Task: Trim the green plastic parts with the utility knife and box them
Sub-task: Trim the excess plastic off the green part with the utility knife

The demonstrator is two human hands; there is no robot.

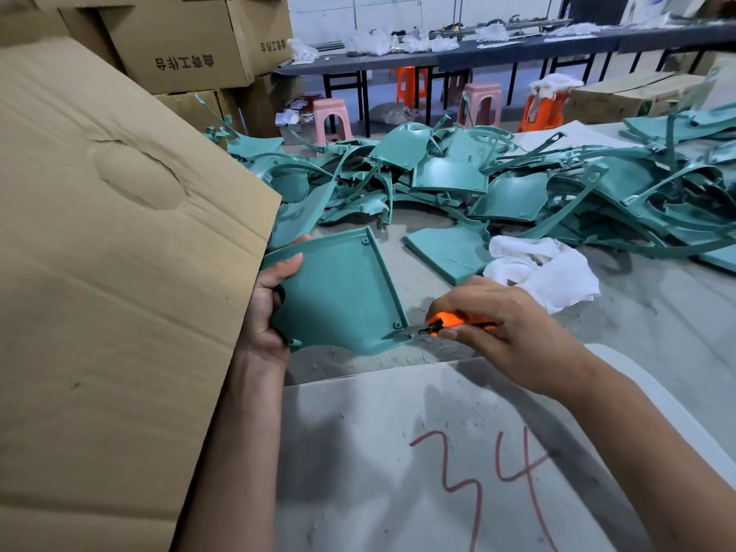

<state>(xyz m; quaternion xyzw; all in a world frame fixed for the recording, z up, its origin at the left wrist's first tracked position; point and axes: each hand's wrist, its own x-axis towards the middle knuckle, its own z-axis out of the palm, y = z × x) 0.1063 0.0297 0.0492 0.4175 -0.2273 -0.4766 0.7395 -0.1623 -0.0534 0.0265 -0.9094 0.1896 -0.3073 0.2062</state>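
Observation:
My left hand grips the left edge of a green plastic panel, held tilted above the dusty floor with its ribbed inner side facing me. My right hand holds an orange utility knife. Its blade touches the panel's lower right corner. A large heap of untrimmed green parts lies on the floor beyond. A big cardboard box flap stands at my left and hides part of my left forearm.
A white cloth lies on the floor right of the panel. A grey board marked "34" in red sits below my hands. Stacked cartons stand at the back left, with pink and orange stools and long tables behind.

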